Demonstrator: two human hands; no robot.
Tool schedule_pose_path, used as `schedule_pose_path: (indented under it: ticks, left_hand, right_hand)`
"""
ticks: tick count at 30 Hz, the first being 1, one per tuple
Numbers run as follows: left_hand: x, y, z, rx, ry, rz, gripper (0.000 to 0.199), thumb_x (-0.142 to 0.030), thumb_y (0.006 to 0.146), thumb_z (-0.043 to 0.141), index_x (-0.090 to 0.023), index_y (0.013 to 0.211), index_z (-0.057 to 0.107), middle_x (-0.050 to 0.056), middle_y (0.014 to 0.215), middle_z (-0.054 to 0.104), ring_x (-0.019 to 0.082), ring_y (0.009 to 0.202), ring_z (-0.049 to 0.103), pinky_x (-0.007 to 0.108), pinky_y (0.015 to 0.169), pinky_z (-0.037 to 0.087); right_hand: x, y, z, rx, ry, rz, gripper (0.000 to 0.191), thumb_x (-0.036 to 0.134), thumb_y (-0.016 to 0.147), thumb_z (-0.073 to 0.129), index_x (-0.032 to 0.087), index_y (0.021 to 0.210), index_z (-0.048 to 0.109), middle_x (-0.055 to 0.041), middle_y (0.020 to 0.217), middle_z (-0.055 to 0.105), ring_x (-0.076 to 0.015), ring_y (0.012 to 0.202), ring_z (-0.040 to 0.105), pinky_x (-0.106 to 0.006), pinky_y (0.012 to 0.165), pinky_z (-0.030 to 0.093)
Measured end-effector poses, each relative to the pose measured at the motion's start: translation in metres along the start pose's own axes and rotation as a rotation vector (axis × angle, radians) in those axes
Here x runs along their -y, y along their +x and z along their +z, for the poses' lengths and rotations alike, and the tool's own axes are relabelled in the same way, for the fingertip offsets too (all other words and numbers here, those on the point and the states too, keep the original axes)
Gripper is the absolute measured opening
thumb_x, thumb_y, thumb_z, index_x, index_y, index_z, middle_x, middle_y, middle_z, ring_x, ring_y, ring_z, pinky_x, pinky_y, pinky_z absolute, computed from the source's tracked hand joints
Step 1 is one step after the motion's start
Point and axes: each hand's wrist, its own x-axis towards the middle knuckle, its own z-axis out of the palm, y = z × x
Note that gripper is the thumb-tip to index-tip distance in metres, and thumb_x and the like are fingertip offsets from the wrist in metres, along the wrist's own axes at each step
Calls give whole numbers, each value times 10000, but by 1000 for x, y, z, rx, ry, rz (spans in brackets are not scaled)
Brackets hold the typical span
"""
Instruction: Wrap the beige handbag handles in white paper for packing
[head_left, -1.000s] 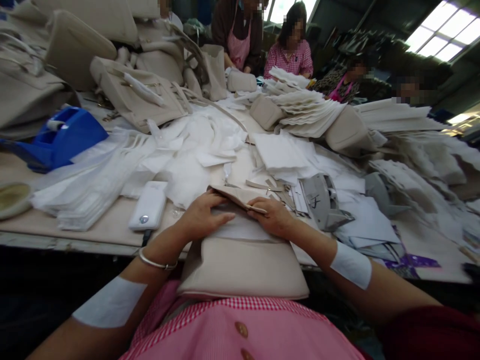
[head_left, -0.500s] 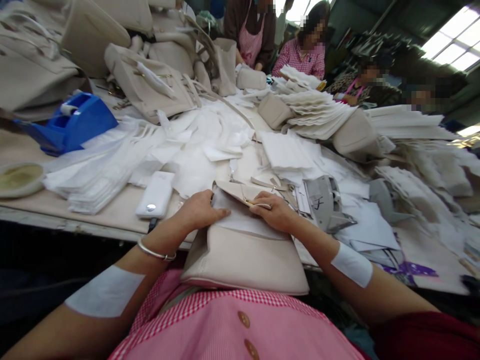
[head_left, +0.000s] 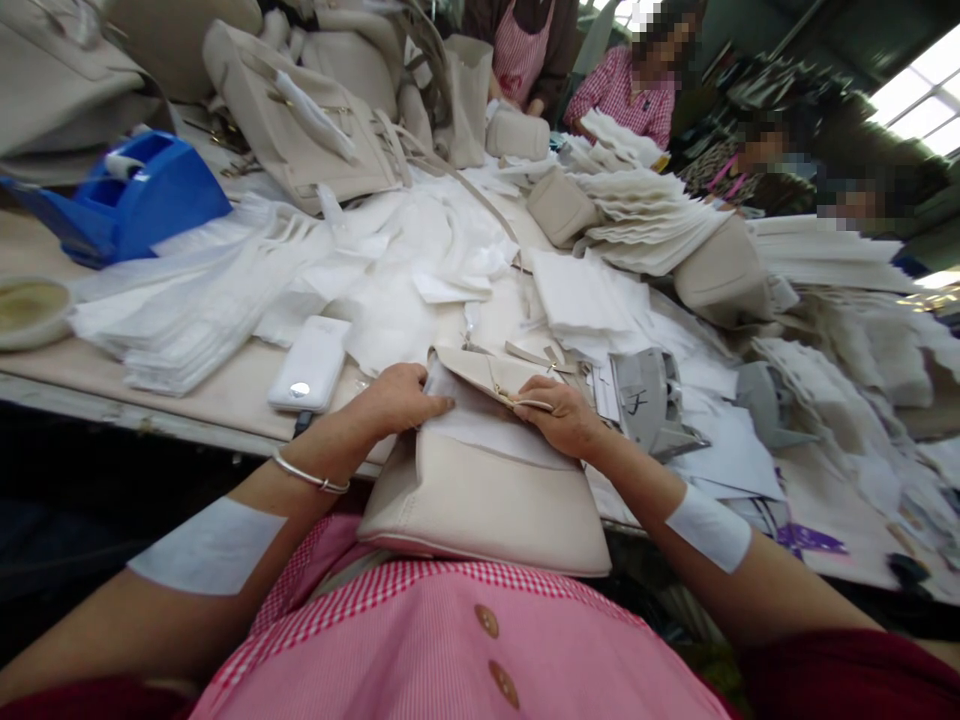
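A cream bag lies at the table's front edge against the pink apron, with white lining paper showing in its upper part. My left hand grips the bag's upper left side, thumb over the white paper and fingers behind the edge. My right hand is closed on the bag's flap, near a small gold-coloured fitting. The flap is partly raised, and the fingertips under it are hidden.
A white power bank with a cable lies left of the bag. Further left stand a blue tape dispenser and a bowl. Grey dispensers, paper stacks and more bags cover the table; people work behind it.
The view has shifted slightly, so the far bags and people sit differently in it. My right hand has moved slightly right with the flap. Both hands keep their hold.
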Motion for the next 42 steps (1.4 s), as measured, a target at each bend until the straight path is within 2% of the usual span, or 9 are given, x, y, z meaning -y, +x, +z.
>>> schedule_pose_path:
  ticks: [7,11,15,18,20,27,31,34,42]
  left_hand:
    - [0,0,0,2,46,-4,388,-512,710,618,-155,859,644,90,823,708,243,757,656,283,606,442]
    - [-9,-9,0,-145,304,30,487,-551,721,628,-143,987,636,130,890,698,303,818,655,343,650,470]
    - [-30,-27,-9,-382,612,398,296,-370,805,626,-139,990,631,158,998,659,321,949,622,396,759,483]
    - [-45,-37,-18,-194,560,814,130,-250,844,600,-173,935,652,86,926,674,233,889,633,329,766,482]
    - [-51,-40,-20,-65,460,938,160,-264,844,629,-184,980,659,55,906,688,194,839,640,289,745,485]
    - [-61,-36,1,45,692,970,80,-229,819,646,-157,824,680,80,788,696,225,698,639,315,588,456]
    - [-61,-27,25,73,761,1095,184,-42,819,529,-143,790,680,74,773,701,224,687,643,329,607,469]
    - [-58,-23,37,122,747,1069,189,-45,833,516,-124,820,687,84,819,706,231,733,660,326,631,490]
    - [-55,-26,35,189,729,1021,255,-18,843,459,-115,864,694,108,869,724,213,801,681,297,688,514]
  right_hand:
    - [-1,-2,1,-103,54,41,157,282,868,627,196,865,758,-35,842,640,-156,787,603,-276,719,454]
    - [3,-1,3,-53,52,47,167,273,867,617,180,827,750,-33,811,633,-147,755,597,-278,720,449]
    - [4,0,5,-47,58,75,179,281,870,610,175,818,745,-25,785,619,-138,733,582,-271,698,436]
    - [3,-1,5,-42,55,96,203,301,875,604,175,782,734,-18,772,602,-135,717,571,-269,680,426]
    - [2,-1,5,-45,56,102,216,314,874,603,173,763,724,-15,756,586,-135,710,561,-268,667,421]
    - [4,1,4,-55,89,145,273,350,851,608,162,658,649,6,701,532,-118,643,509,-255,615,386]
    - [4,3,3,-54,84,166,273,339,838,614,162,631,622,12,676,515,-120,640,501,-248,608,380]
    - [5,3,2,-30,54,138,250,299,841,605,162,634,631,15,681,524,-112,639,501,-239,609,373]
    - [16,2,0,0,19,148,177,227,836,619,160,693,698,11,711,570,-103,665,517,-224,647,377]
